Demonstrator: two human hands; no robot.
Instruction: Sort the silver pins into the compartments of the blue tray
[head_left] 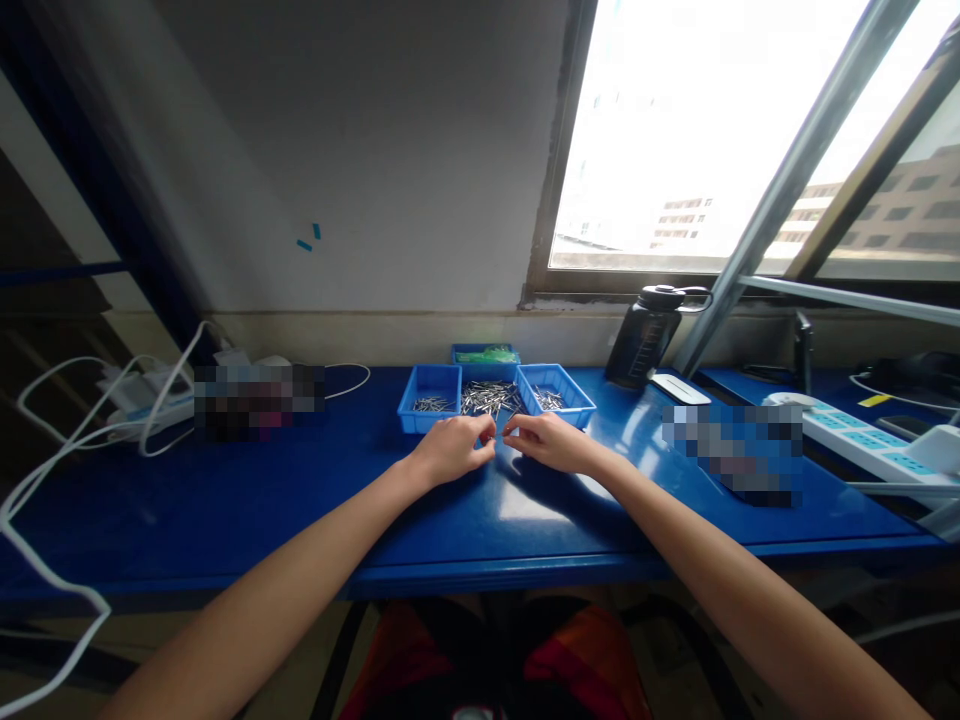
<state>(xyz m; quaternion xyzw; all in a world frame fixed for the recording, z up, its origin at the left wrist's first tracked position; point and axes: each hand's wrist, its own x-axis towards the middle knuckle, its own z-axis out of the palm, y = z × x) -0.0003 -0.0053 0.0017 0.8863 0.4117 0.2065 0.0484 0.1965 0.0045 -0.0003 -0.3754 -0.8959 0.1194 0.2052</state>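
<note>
A pile of thin, silvery metal pieces (491, 397), shaped like nails or screws, lies between two blue bins. The left blue bin (427, 420) and the right blue bin (570, 398) each hold some similar pieces. Just in front of the pile, my left hand (454, 448) has thumb and fingers pinched together; a tiny speck shows at the tips, too small to name. My right hand (553, 443) is also pinched, a short gap away, its fingertips pointing at the left ones. Whatever it holds, if anything, cannot be made out.
Behind the pile stands another blue bin (485, 354) with green material inside. A black bottle (645, 338) stands at the back right, near a white flat object (680, 389). White cables and plugs (150, 395) lie left; a power strip (862, 440) lies right on the blue table (300, 520).
</note>
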